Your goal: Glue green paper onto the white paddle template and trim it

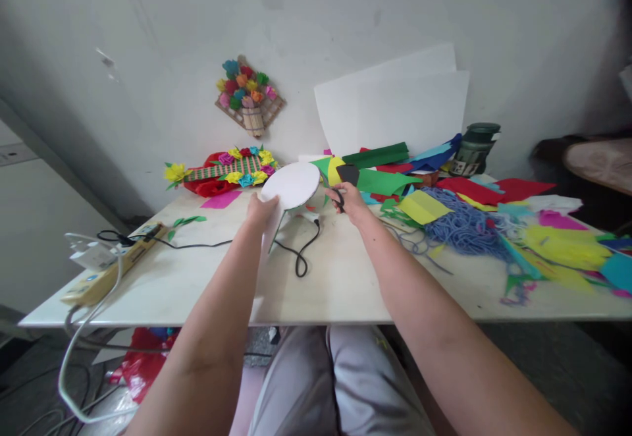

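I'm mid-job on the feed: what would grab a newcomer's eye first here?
Dead centre, the left hand holds up a white paper disc while the right hand grips black-handled scissors beside it. To the right, bright paper scraps and tangled blue yarn cover the table.

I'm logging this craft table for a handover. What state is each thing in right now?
left hand: gripping the white disc at its lower edge
white disc: held up, tilted
right hand: closed on black scissors
black scissors: held just right of the disc; open or shut unclear
power strip: on the table, cables plugged in
blue yarn: loose, tangled
green jar: upright
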`<state>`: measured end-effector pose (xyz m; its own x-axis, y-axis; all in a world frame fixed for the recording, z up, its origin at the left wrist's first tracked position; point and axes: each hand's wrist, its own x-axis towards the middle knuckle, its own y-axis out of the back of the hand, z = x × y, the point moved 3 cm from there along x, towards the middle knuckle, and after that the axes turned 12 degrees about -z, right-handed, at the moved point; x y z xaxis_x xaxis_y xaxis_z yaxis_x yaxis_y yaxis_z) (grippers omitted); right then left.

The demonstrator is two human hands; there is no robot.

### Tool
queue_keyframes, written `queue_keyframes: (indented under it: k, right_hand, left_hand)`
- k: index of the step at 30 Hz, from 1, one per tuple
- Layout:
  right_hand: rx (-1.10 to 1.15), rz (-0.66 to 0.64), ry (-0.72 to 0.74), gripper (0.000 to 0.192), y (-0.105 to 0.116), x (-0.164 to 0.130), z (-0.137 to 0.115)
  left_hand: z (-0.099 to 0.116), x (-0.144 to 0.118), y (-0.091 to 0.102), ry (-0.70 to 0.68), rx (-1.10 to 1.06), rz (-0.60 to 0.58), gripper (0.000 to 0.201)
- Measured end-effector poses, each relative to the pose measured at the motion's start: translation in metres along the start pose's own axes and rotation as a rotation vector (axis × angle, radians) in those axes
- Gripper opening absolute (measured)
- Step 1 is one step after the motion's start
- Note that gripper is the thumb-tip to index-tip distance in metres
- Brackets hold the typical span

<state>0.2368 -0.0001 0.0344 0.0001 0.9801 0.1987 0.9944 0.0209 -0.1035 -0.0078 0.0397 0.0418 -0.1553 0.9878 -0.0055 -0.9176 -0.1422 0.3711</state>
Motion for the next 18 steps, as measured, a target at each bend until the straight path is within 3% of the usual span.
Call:
queue_keyframes:
  k: [3,8,10,13,18]
  right_hand:
    - [0.004,0.007,0.002,0.036,0.000,0.001,0.001]
    - [-0.001,0.012,0.002,0.036,0.002,0.001,0.001]
    - [-0.006,0.012,0.004,0.036,0.002,0.001,0.000]
    - [-0.009,0.013,0.000,0.033,0.002,0.000,0.000]
    - [-0.007,0.020,-0.029,0.031,-0.002,0.000,0.001]
  left_hand:
    - [0.007,-0.011,-0.006,-0.098,0.235,-0.060,0.094]
    - [0.018,-0.024,-0.010,-0.035,0.400,-0.213,0.119]
    - [0.021,-0.027,-0.011,-0.042,0.443,-0.241,0.120]
    - [0.022,-0.028,-0.011,-0.052,0.480,-0.223,0.113]
    - [0.021,-0.028,-0.011,-0.041,0.446,-0.090,0.104]
